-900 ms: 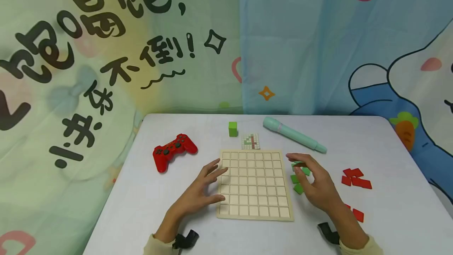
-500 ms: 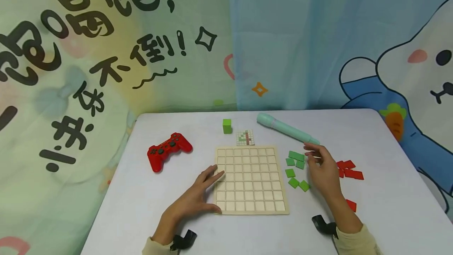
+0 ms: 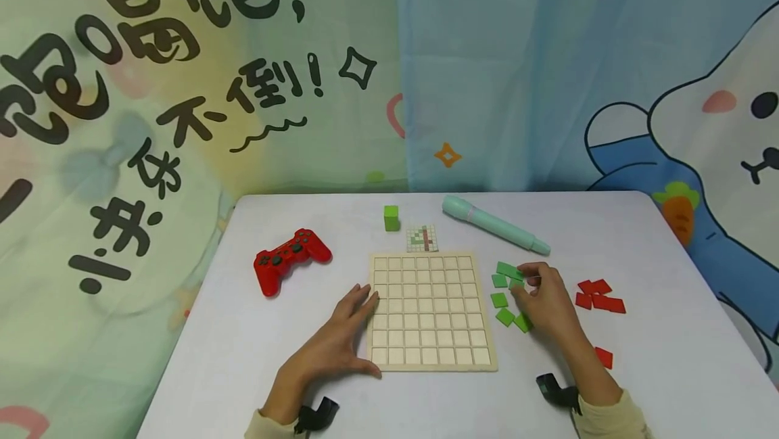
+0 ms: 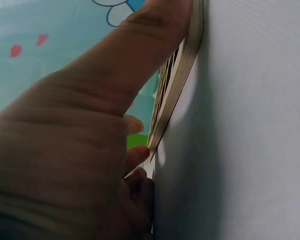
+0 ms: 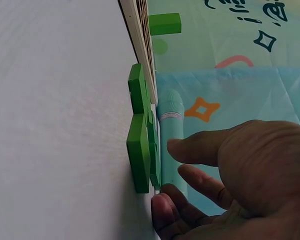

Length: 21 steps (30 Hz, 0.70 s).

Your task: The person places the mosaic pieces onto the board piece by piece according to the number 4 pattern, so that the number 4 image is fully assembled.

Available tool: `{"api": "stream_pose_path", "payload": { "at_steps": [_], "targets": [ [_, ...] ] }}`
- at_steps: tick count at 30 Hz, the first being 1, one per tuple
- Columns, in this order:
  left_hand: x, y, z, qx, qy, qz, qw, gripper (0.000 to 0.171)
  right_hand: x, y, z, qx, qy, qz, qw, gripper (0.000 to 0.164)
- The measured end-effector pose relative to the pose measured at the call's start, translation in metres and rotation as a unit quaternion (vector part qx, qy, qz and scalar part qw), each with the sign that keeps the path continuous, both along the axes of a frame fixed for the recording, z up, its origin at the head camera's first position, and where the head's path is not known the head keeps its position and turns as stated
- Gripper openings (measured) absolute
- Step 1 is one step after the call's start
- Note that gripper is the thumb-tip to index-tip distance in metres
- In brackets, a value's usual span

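Observation:
A pale wooden grid board (image 3: 429, 312) lies flat on the white table, its squares bare. My left hand (image 3: 333, 343) rests along the board's left edge, fingers spread and the thumb at its lower corner; in the left wrist view the thumb (image 4: 140, 47) lies against the board's side. On the right, my right hand (image 3: 550, 304) reaches over several loose green tiles (image 3: 499, 300). In the right wrist view its thumb (image 5: 195, 148) and fingers stand apart beside the green tiles (image 5: 139, 152), with nothing seen between them. The hand partly covers some tiles in the head view.
Behind the board lie a small pattern card (image 3: 422, 239) and a green block (image 3: 391, 218). A mint-green tapered stick (image 3: 496, 225) lies at the back right. Several red tiles (image 3: 607, 304) are scattered right of my right hand. A red game controller (image 3: 292, 260) sits left.
My right hand has moved right from beside the board, then down and slightly left over the green tiles. My left hand has settled against the board's left edge. The head view shifted a little.

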State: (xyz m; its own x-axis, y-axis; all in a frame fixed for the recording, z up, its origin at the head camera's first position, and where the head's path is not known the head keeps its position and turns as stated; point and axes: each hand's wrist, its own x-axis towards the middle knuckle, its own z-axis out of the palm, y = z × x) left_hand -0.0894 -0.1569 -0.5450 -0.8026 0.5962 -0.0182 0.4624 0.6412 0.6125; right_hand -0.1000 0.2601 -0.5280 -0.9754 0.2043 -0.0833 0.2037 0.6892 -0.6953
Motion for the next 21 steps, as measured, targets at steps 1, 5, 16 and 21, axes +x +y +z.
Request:
{"api": "stream_pose_path", "payload": {
  "at_steps": [1, 5, 16, 21],
  "targets": [
    [0.0006, 0.0, 0.0003, -0.007, -0.001, 0.001, 1.0, 0.137, 0.0006, -0.0003, -0.0006, 0.001, -0.005, 0.006, 1.0, 0.047],
    [0.002, 0.0007, 0.004, -0.023, -0.006, 0.003, 0.9997, 0.142, 0.0023, -0.002, 0.0003, 0.004, -0.012, 0.025, 1.0, 0.049],
    [-0.0021, 0.0035, 0.0073, -0.024, -0.025, 0.012, 0.9993, 0.139, 0.0035, 0.0001, 0.0053, 0.025, 0.006, 0.048, 0.999, 0.041],
    [0.0004, 0.0002, 0.0053, -0.052, 0.005, 0.017, 0.9985, 0.139, 0.0049, -0.0017, -0.0004, 0.04, 0.018, 0.048, 0.998, 0.038]
  ]
}}
